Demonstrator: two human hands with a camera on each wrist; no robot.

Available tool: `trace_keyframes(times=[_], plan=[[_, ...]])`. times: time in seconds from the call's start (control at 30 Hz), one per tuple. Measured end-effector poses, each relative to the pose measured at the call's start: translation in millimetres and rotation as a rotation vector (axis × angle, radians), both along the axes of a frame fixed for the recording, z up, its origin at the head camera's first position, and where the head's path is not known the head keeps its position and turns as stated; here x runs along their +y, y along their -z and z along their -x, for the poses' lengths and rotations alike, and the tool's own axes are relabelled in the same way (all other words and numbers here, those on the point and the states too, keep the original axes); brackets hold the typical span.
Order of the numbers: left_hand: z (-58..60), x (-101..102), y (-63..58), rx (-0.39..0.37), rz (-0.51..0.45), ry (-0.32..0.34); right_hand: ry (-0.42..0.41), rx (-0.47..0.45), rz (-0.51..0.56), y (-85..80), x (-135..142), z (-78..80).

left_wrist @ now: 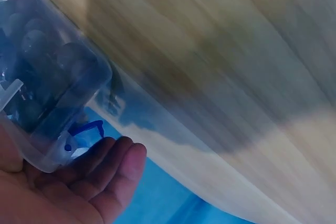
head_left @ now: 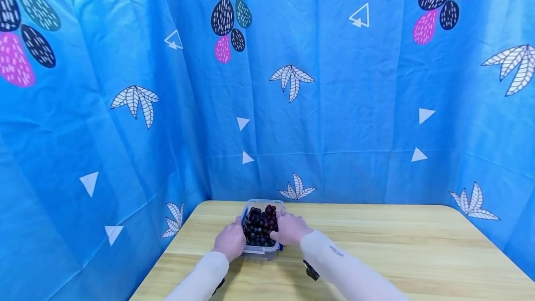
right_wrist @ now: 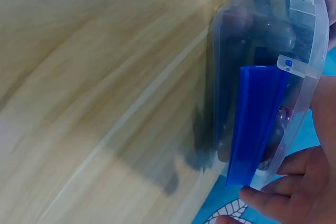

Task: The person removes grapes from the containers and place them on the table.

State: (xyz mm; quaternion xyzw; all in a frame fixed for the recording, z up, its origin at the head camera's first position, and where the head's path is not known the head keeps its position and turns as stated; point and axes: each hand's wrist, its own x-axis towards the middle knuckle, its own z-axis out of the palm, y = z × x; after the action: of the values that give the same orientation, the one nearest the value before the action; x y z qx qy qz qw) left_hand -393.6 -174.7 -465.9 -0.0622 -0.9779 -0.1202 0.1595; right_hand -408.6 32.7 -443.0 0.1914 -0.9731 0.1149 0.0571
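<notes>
A clear plastic container, with no lid on top, stands at the table's back left, filled with dark purple grapes. My left hand grips its left wall at the rim; the left wrist view shows the fingers on the outer side, beside a blue clip. On the opposite side, my right hand holds the right rim, its thumb lying over the grapes. In the right wrist view, a wide blue latch hangs down along the container's wall, close to the right fingertips.
The light wooden table stretches to the right and towards me. A blue patterned curtain encloses it at the back and on both sides. Dark wrist straps show below the white sleeves.
</notes>
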Motion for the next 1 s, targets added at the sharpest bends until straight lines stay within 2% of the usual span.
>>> trace_keyframes(times=[0.33, 0.67, 1.0], plan=[[-17.3, 16.1, -6.0, 0.037, 0.082, 0.018, 0.000, 0.007, -0.009, 0.7, 16.8, -13.9], [-33.2, 30.9, -10.9, 0.073, 0.216, 0.028, 0.007, 0.038, -0.069, -1.7, 28.0, -29.7], [-46.6, 41.8, -14.8, 0.086, 0.271, 0.053, 0.008, 0.038, -0.093, -1.7, 39.8, -40.7]])
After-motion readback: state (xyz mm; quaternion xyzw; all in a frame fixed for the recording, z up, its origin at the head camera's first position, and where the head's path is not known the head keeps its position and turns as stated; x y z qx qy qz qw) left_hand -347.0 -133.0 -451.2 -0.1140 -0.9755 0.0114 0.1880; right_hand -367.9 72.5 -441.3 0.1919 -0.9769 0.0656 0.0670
